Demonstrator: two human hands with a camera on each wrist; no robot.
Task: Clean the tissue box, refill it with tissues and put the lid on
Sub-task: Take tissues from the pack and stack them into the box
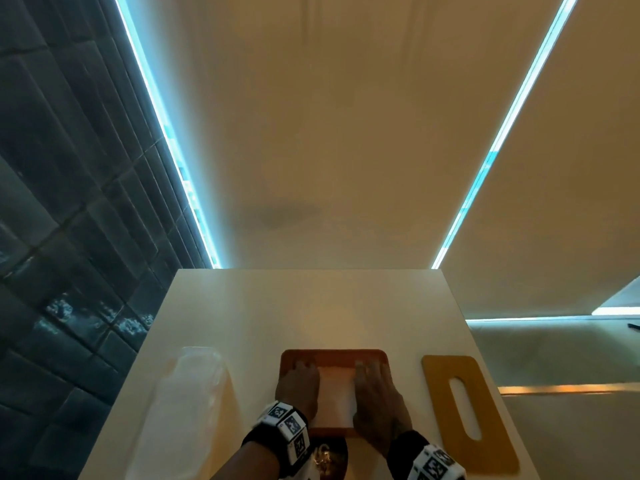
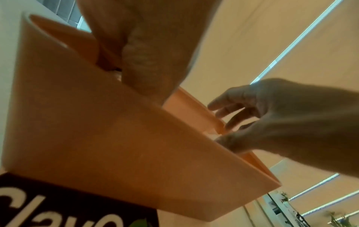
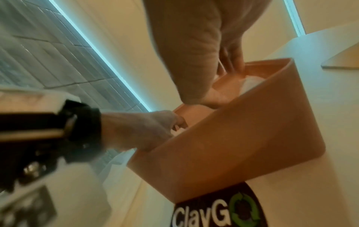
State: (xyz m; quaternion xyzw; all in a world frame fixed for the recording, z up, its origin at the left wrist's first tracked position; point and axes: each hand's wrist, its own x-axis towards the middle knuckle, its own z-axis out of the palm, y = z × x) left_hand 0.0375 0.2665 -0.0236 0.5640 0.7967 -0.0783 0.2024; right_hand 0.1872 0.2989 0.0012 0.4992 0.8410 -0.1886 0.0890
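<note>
The tissues (image 1: 336,396) are pressed flat into the open tissue box (image 1: 332,355) near the counter's (image 1: 311,306) front edge by both straight-fingered grips, left hand (image 1: 297,386) and right hand (image 1: 375,393); the lid (image 1: 467,410), long axis running front to back, lies just beside the right hand, judged nearer it.

Bare hands (image 1: 301,386); black wristbands (image 1: 258,445) carrying white black-patterned marker blocks (image 1: 289,426).

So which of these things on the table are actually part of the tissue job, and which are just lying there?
In use: orange tissue box, white tissues inside it, slotted lid, both hands.

Lying about: clear plastic wrapper, black ClayGo sticker.
</note>
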